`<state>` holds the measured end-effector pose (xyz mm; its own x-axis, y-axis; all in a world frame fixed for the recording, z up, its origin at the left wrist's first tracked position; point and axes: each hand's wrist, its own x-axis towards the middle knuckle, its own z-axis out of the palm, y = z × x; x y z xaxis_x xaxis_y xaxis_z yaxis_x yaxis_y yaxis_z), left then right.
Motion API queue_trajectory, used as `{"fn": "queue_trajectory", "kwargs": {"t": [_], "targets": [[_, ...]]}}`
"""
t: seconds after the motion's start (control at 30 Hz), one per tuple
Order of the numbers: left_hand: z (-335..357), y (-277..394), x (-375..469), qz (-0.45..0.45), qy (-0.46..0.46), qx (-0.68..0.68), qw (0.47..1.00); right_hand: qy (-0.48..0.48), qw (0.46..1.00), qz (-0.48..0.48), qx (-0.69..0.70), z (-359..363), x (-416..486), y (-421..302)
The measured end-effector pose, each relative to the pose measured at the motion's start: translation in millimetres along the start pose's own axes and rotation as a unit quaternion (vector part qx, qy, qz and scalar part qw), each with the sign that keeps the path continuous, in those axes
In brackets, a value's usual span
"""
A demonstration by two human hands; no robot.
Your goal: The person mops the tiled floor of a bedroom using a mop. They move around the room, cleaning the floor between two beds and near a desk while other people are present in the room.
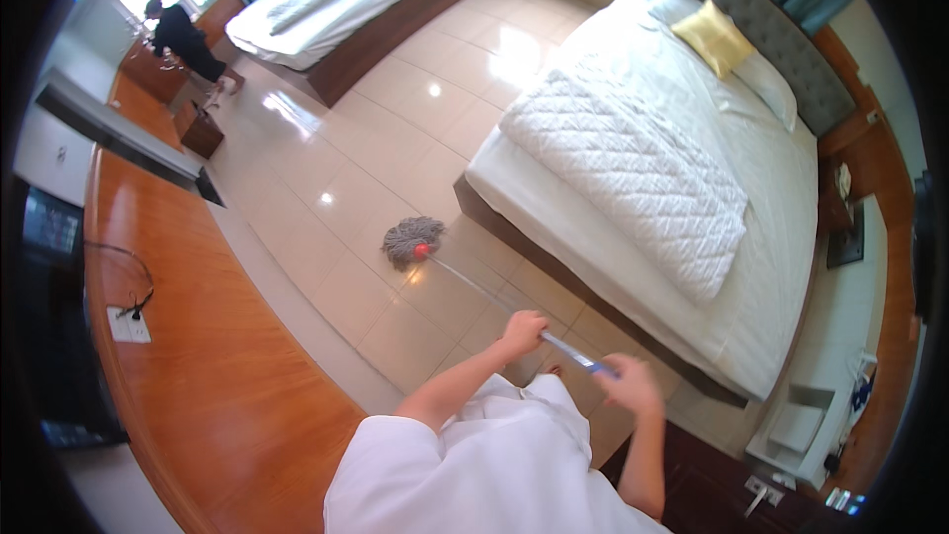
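Observation:
My left hand point(525, 332) is wrapped around the middle of a mop's metal handle point(482, 291). Behind it, close to my body, my right hand point(629, 384) grips the blue upper end of the same handle and looks slightly blurred. The handle slants away from me towards the left. At its far end a grey string mop head point(412, 240) with a red round socket point(421, 251) rests on the glossy beige tile floor point(356, 178), between the near bed and the wood-panelled wall.
On the right stands a bed point(534, 200) with a folded white quilt point(623, 163). A second bed point(356, 37) lies farther back. Wood panelling point(215, 341) with a wall socket point(130, 324) and a television point(59, 311) line the left. A person point(182, 41) bends near the far window.

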<state>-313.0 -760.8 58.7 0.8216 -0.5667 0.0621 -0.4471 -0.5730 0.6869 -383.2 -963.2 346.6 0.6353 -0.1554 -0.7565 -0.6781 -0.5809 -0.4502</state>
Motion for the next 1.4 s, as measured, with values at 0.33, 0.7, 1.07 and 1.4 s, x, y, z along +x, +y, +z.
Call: {"fn": "queue_trajectory", "kwargs": {"t": [0.33,0.7,1.07,1.4], "targets": [[-57.8,22.8,-59.6,-0.107,0.096,0.112,0.983,-0.080,0.941,-0.258,-0.204,40.4,-15.6,17.8],[3.3,98.4,-2.7,-0.017,0.089,-0.107,0.990,0.068,0.908,-0.292,-0.292,-66.9,-62.6,-3.2],[-93.1,-2.3,-19.6,0.031,0.113,-0.123,0.985,0.102,0.907,-0.310,-0.267,10.9,-77.4,-136.1],[-191.5,-191.1,-94.6,-0.075,0.260,-0.045,0.962,-0.064,0.831,-0.509,-0.213,154.9,-21.0,-246.2]]}}
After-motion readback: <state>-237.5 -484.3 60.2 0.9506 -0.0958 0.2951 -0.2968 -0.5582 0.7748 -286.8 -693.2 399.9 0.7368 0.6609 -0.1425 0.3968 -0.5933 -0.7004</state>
